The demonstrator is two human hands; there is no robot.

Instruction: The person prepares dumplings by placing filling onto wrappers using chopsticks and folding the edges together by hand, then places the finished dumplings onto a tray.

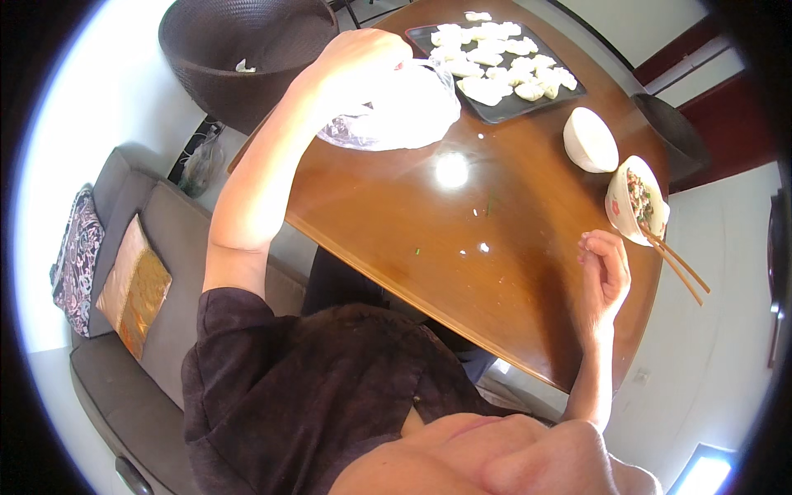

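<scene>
My left hand (365,59) is at the upper edge of a clear plastic bag (402,114) on the wooden table; glare hides its fingers and most of the bag's white contents. Beyond the bag, a black rectangular tray (501,114) carries several rows of pale filled dumplings (486,90). Above the table's right part, my right hand (605,266) has its fingers curled together, with nothing visible in them. Close to it stands a flowered white bowl (619,207) of chopped filling (640,198), a pair of wooden chopsticks (680,269) resting in it. A second white bowl (591,140) is beside that one.
One dumpling (477,16) lies past the tray's far edge. Green scraps (417,252) and white specks dot the tabletop (383,204). A dark woven chair (247,93) stands at upper left, a grey sofa (133,396) with cushions at left, another dark chair (671,136) at right.
</scene>
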